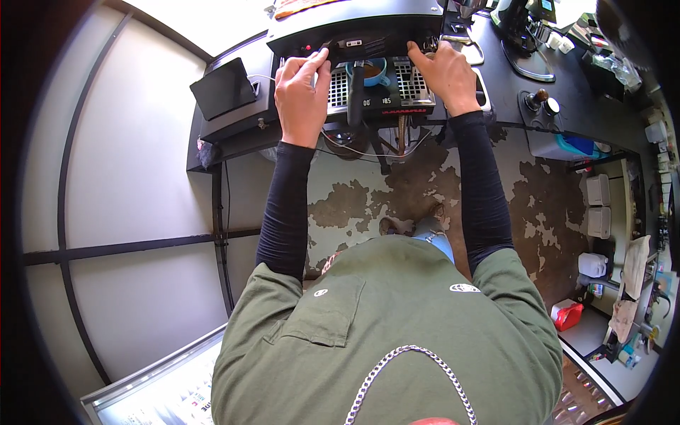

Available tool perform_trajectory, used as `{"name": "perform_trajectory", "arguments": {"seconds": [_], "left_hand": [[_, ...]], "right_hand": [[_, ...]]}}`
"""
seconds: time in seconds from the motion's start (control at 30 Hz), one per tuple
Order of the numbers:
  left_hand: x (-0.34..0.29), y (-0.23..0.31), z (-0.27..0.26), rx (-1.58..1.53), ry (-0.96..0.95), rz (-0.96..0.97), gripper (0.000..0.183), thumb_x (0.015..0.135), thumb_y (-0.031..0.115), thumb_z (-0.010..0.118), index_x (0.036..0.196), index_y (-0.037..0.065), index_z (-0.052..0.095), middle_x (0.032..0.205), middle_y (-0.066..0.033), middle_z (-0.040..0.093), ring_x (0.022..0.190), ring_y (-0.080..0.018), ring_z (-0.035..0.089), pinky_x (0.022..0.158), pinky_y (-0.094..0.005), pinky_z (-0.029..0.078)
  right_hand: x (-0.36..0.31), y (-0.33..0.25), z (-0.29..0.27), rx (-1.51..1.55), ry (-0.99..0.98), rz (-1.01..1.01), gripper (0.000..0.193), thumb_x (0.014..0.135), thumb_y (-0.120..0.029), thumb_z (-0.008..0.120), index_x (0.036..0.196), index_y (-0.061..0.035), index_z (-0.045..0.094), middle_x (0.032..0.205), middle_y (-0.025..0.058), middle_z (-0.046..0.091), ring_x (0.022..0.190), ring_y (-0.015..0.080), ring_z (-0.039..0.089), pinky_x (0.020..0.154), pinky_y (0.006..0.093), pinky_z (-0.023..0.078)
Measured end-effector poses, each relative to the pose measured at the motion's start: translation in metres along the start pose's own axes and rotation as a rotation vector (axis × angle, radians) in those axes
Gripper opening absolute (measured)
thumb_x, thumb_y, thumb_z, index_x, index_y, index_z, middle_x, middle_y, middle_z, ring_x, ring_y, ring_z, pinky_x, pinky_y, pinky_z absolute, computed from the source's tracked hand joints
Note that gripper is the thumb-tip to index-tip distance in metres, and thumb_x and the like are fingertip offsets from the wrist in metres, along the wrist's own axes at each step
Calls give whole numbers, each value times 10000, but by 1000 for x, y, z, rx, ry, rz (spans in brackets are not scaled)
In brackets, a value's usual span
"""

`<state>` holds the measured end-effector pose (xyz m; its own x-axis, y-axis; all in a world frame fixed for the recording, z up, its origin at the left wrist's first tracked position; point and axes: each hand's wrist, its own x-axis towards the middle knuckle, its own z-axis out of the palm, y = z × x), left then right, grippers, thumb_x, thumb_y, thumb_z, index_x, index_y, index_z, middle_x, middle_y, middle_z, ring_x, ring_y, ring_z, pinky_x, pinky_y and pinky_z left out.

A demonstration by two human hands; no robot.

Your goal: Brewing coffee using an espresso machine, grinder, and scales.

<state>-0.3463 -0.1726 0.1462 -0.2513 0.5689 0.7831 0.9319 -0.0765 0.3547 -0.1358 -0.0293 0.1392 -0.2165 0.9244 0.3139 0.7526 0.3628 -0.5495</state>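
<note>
In front of me stands a black espresso machine (361,27). A blue cup (375,76) with brown coffee in it rests on the drip tray (412,83), partly behind the black portafilter handle (355,99), which points toward me. My left hand (301,95) is up at the machine's front left, its thumb and forefinger close together by the front panel. What lies between those fingertips is too small to tell. My right hand (450,76) is at the front right, fingers curled and thumb pointing to the panel. Whatever its fingers close on is hidden.
A dark tablet (225,88) leans left of the machine. On the counter to the right are a black grinder (520,32) and a tamper (538,98). A cable (375,152) hangs below the counter's front edge. White tubs (598,205) sit on the right-hand shelf.
</note>
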Motion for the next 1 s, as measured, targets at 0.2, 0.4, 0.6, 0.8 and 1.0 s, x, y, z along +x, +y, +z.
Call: {"name": "perform_trajectory", "arguments": {"seconds": [0.2,0.4,0.6,0.8,1.0], "left_hand": [[0,0,0,-6,3,5,226,894,110,752,1114,97,798,896,-68,685,870,-249,648,813,-369,533],[0,0,0,-20,1,-3,226,894,115,750,1114,99,799,895,-66,683,867,-247,644,802,-364,530],[0,-4,1,13,11,24,223,903,146,758,1118,111,803,895,-69,698,849,-227,662,768,-347,538],[1,-1,0,17,5,25,222,905,149,758,1120,112,802,897,-69,697,852,-227,661,771,-349,539],[0,0,0,-3,-5,-9,217,900,131,749,1109,102,799,891,-60,678,863,-245,641,799,-366,530]], "right_hand": [[0,0,0,2,-10,11,687,889,-625,624,1007,43,733,915,282,744,912,432,745,818,481,596],[1,1,1,3,-4,15,688,887,-627,627,1006,43,732,923,286,743,915,433,744,822,485,595],[-1,-2,-3,18,-22,25,687,882,-629,630,1002,39,735,914,282,745,908,432,746,816,485,595],[0,0,-1,11,-5,16,678,883,-626,628,985,35,739,906,276,746,905,429,747,810,483,596],[0,-1,0,13,-5,15,678,884,-627,626,981,35,738,903,272,747,903,428,746,809,480,596]]}}
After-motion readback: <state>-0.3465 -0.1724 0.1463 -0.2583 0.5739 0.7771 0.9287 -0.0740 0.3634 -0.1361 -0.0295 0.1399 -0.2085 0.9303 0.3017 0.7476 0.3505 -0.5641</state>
